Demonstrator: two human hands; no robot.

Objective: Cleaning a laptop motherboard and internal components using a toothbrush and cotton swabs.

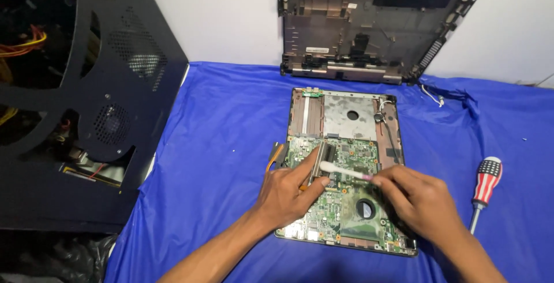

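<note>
An opened laptop base (346, 115) lies on the blue cloth (231, 133), its green circuit board (358, 156) exposed. My left hand (285, 193) rests on the board's left side, index finger stretched toward a slot near the board's upper middle. My right hand (418, 196) grips a white brush (343, 171) by its handle, with the bristle end lying on the board just beyond my left fingertip.
A detached laptop cover (375, 29) leans against the white wall at the back. A screwdriver (483, 190) with a striped handle lies at the right on the cloth. A black computer case (75, 98) with wires inside stands at the left.
</note>
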